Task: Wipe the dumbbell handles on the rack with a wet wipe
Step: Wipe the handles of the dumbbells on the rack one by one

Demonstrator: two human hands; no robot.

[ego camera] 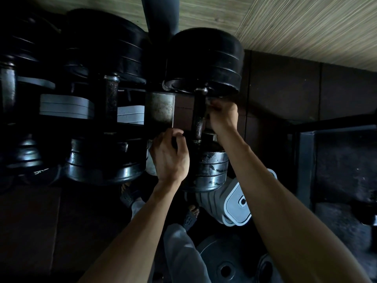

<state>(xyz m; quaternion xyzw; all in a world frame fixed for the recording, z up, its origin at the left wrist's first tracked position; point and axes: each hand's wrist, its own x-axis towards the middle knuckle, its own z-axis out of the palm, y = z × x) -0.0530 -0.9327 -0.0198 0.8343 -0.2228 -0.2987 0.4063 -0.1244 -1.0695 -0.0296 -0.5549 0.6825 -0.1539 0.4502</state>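
Note:
The rightmost dumbbell [204,58] lies on the dark rack [160,108], with its knurled handle [199,119] running toward me. My right hand [223,116] presses against the right side of that handle near its far end. Its fingers are closed on a small pale scrap that looks like the wet wipe [209,102], mostly hidden in the dim light. My left hand [171,158] curls over the rack's front rail just left of the handle's near end, beside the near weight head [210,170]. Two more dumbbell handles [111,94] [8,86] sit further left.
Grey plates [65,106] are stacked on a lower shelf, and grey weights [236,205] lie by my sandalled feet [190,216]. A black plate [226,262] rests on the floor. A black frame [306,160] stands at the right, and a striped wall [306,23] lies beyond.

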